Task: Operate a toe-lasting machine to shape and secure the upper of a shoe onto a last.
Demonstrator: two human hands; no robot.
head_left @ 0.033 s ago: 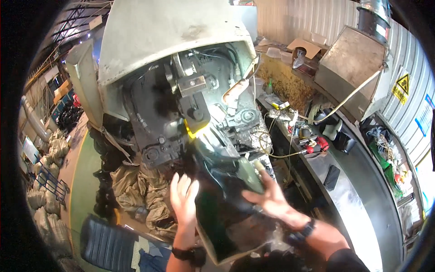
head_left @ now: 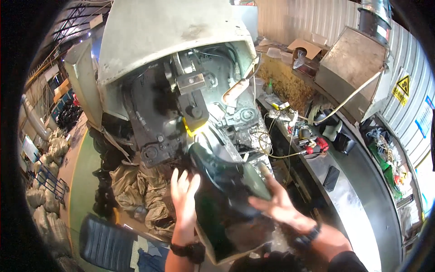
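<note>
A dark, glossy rubber boot (head_left: 226,174) with a grey-green sole lies tilted before the machine, smeared by motion. My right hand (head_left: 282,205) is at its sole side, the thumb on the near side and the fingers along the far edge. To the left of the boot, my left hand (head_left: 184,197) is raised with its fingers apart and nothing in it. The machine's dark block with a yellow edge (head_left: 195,128) stands just beyond the boot. Under my hands is a dark open-topped bin (head_left: 213,258) with a pale rim.
Large machine hood (head_left: 172,31) overhead; a metal bench (head_left: 351,199) along the right carries a black flat case (head_left: 332,177) and a red tool (head_left: 318,146). Crumpled brown sacks (head_left: 147,195) and a black ribbed seat (head_left: 106,242) are at the left.
My right hand and the boot have shifted slightly right and toward me. My left hand has risen a little, its fingers still apart.
</note>
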